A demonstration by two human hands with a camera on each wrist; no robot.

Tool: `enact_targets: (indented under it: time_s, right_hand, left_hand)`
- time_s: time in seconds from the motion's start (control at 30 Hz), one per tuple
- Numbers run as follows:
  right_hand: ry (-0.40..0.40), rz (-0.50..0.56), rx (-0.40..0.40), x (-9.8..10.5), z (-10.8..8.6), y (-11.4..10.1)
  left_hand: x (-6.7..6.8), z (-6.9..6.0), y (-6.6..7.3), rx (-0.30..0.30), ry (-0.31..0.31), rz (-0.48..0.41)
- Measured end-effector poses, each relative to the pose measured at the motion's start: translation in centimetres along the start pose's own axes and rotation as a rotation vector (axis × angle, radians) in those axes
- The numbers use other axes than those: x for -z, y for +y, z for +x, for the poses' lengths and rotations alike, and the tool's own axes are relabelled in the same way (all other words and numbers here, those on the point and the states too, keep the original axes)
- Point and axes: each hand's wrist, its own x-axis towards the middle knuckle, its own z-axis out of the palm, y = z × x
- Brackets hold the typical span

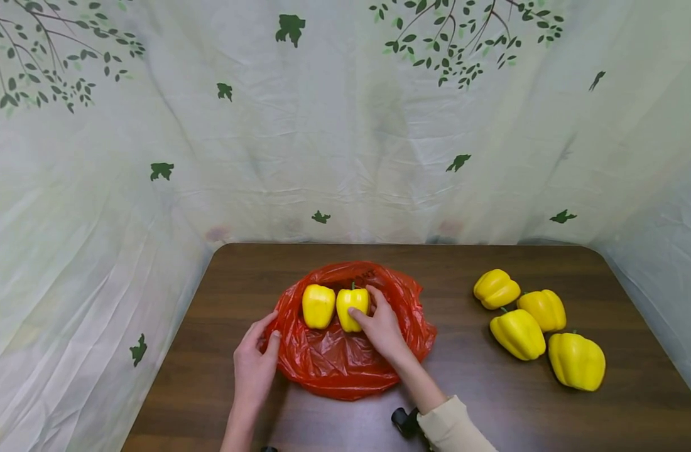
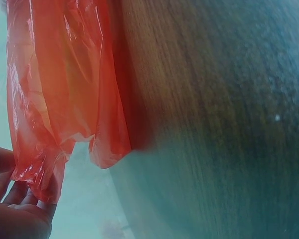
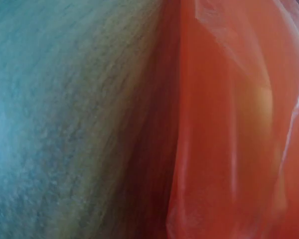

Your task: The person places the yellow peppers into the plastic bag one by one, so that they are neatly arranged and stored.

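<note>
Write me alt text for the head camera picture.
A right hand grips a yellow pepper inside a red bag, beside another pepper, while the left hand holds the bag's edge. Four more peppers lie on the table to the right.

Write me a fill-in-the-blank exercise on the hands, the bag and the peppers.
1. The left hand grips the plastic bag, whose colour is ____.
2. The right hand holds a pepper, whose colour is ____.
3. Counting that one, peppers showing within the bag's opening number ____.
4. The loose peppers on the table number ____.

Missing words: red; yellow; two; four.
</note>
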Motion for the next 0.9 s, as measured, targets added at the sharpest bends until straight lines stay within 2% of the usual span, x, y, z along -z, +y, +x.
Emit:
enact_targets:
  time_s: [0.6, 0.9]
  right_hand:
    - [0.001, -0.012, -0.021, -0.18, 0.20, -0.01]
    - [0.031, -0.077, -0.017, -0.49, 0.47, 0.40]
  left_hand:
    - [0.04, -0.10, 0.02, 0.002, 0.009, -0.003]
    - [0.00, -0.08, 0.09, 0.010, 0.009, -0.007]
